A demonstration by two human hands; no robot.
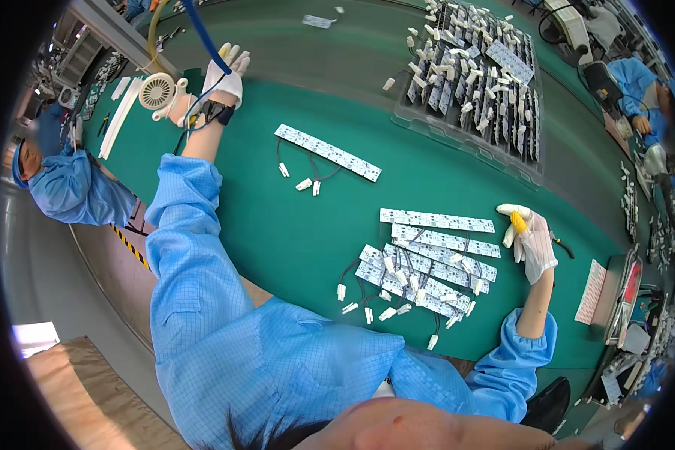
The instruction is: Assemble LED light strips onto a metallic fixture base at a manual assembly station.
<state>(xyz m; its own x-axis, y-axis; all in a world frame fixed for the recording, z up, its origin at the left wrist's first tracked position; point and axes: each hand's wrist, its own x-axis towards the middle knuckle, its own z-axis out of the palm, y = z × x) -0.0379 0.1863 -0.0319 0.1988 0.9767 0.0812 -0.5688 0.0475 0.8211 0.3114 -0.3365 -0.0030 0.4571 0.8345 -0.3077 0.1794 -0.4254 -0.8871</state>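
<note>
My left hand (pixel 225 79), in a white glove, reaches to the far left with its fingers stretched out and nothing visible in them. It is beside a small cream fan (pixel 158 92) and a hanging blue hose (pixel 204 34). My right hand (pixel 531 244), gloved with a yellow finger cover, is just right of several overlapping white LED strip boards (pixel 442 223). Its fingers are loosely bent and apart, holding nothing I can see. Wires with white connectors (pixel 433 342) trail from the boards. One separate LED strip board (pixel 328 153) lies on the green mat between my hands.
A clear tray (pixel 469 139) packed with boards and white connectors stands at the far right. Pliers (pixel 562 244) lie beside my right wrist. White strips (pixel 120 116) are at the far left. Co-workers in blue sit at left (pixel 71 184) and right (pixel 641 101).
</note>
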